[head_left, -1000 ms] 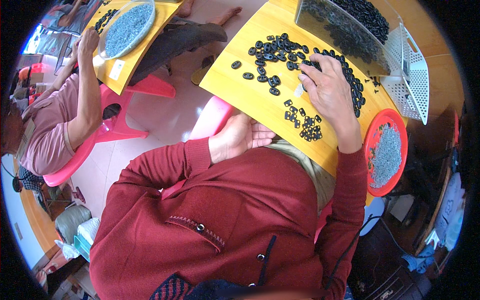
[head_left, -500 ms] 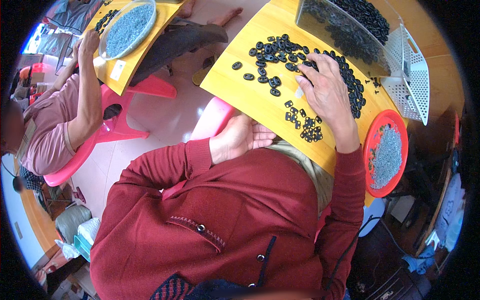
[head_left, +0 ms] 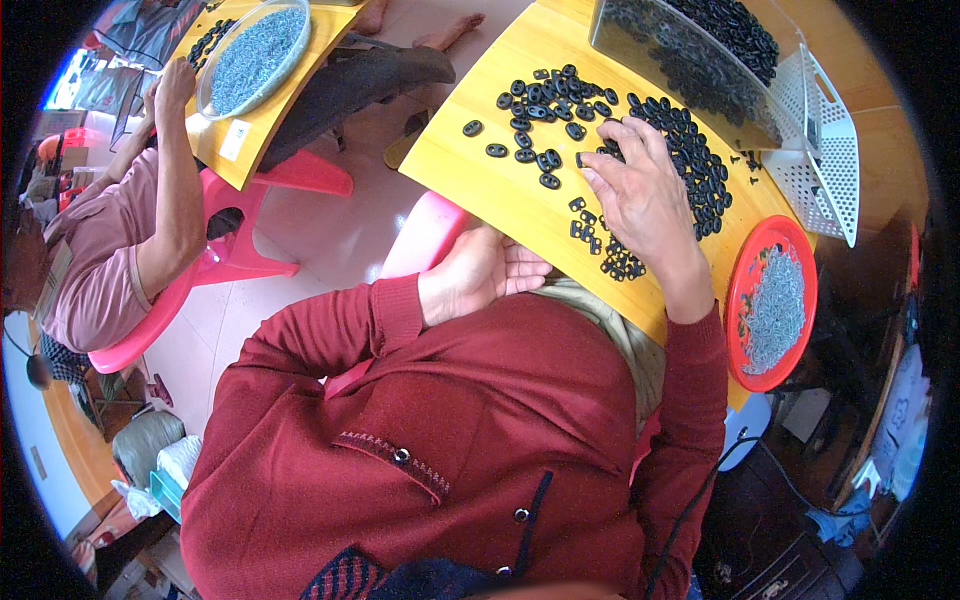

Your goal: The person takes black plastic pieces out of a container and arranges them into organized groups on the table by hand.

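Note:
My right hand is over the yellow table, thumb and forefinger pinched on a small black part, mostly hidden by the fingertips. Left of it lies a loose spread of black oval two-holed pieces; more black oval pieces are massed along its right side. Nearer me, below the fingers, sits a small cluster of black two-holed blocks. My left hand rests palm up by the table's near edge, fingers stretched and holding nothing.
A red bowl of small silvery metal pieces stands at the right. A clear bin of black pieces and a white perforated basket stand at the back right. On the left, another person works at a second table with a clear tub.
My right hand has drawn back slightly toward me, and its thumb and forefinger have closed on a black part. The left hand has stayed where it was.

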The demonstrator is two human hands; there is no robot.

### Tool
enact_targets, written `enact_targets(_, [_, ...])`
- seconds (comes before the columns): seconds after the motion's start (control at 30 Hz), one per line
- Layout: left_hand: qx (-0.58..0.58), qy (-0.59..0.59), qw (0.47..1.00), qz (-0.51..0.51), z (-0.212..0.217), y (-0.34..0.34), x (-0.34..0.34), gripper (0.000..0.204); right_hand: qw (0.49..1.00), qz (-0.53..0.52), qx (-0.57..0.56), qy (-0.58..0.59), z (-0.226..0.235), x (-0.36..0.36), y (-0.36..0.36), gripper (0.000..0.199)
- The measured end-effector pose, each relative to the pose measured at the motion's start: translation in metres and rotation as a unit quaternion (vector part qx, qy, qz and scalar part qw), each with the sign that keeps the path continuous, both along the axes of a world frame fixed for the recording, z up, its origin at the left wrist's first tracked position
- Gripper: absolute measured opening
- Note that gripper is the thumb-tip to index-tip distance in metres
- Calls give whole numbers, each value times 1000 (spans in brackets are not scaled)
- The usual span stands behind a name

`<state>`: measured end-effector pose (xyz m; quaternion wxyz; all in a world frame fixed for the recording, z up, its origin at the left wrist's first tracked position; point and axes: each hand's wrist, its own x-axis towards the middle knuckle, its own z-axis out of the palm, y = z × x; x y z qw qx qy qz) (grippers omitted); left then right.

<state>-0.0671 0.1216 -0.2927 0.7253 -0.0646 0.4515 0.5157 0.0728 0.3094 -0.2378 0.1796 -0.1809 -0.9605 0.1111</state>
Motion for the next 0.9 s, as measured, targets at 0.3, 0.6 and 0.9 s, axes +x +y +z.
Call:
enact_targets(0.3, [-4,5,1000,-3,1,1,0,47,1000,17,-5,-16,4,14,-10,27])
enact_targets(0.6, [-2,7,1000,-5,2,0,0,48,1000,-25,0,12,2,17,6,26])
enact_targets(0.9, [-3,3,1000,-3,1,0,0,46,998,-59,27,-13,-1,7,21,28])
